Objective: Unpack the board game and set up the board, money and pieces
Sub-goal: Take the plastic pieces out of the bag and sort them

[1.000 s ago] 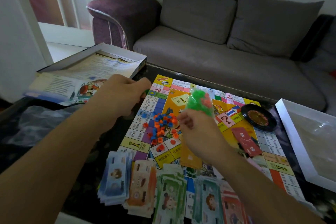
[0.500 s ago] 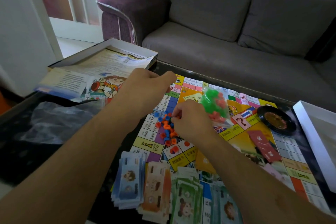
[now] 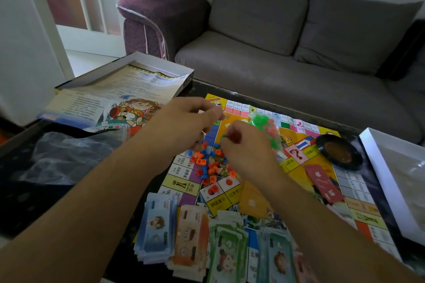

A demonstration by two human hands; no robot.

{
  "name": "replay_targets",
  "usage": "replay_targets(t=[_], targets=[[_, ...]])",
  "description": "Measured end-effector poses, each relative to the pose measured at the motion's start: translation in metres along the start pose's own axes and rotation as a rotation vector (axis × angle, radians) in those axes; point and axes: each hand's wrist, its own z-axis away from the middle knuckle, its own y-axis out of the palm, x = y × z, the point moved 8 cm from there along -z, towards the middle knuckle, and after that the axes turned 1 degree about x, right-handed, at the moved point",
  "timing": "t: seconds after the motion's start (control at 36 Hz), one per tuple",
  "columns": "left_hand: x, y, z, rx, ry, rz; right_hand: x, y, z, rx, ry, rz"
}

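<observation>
While both hands (image 3: 207, 128) pinch clear bag (image 3: 266, 131), green, red pieces show inside.

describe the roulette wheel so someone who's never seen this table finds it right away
Start at the game board spread on the dark coffee table in front of the grey sofa. Go to its far right corner, beside the white box tray. The roulette wheel is the round black dish with a brown centre, the only round dark thing there; the red card nearer the person is flat and rectangular.
</observation>
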Motion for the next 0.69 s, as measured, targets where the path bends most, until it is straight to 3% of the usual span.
replay_targets(t=[0.14,0.31,0.69], targets=[[-0.009,0.027,0.014,0.144,0.069,0.046,-0.005,-0.054,0.045,0.059,0.059,-0.507],[-0.02,0.071,0.034,0.256,0.131,-0.026,-0.018,-0.094,0.089,0.025,0.075,-0.818],[-0.048,0.098,0.06,0.111,0.333,-0.089,-0.024,-0.121,0.102,0.039,0.007,-0.871]])
